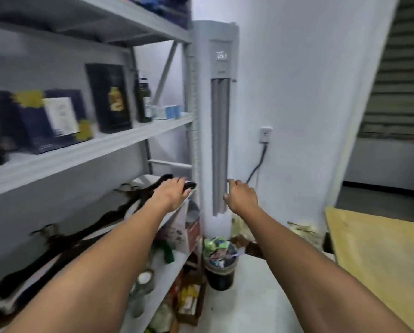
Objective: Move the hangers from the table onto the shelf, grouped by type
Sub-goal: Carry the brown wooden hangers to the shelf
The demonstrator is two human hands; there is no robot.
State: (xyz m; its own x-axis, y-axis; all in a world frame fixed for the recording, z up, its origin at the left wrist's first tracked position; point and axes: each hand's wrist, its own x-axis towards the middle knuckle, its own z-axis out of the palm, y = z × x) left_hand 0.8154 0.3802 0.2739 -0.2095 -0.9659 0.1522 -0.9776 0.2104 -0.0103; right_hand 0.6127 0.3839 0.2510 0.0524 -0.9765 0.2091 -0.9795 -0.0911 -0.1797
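A storage room with white walls: a grey metal shelf point(105, 145) runs along the left, a tower air conditioner point(215, 116) stands far centre, and a corner of the wooden table point(381, 260) shows at the right. Black hangers point(81, 236) lie in a row on the shelf's middle board. The left grip point(174, 191) curls over the far hanger point(190, 185), grasping it. The right grip point(239, 195) hangs loosely curled, holding nothing. The hangers look light, stiff and smooth, and their hooks may snag. They are best taken at the neck or along a shoulder.

hangers point(86, 233): black | shelf point(86, 150): pale grey | table point(381, 255): light wood | bin point(219, 275): black
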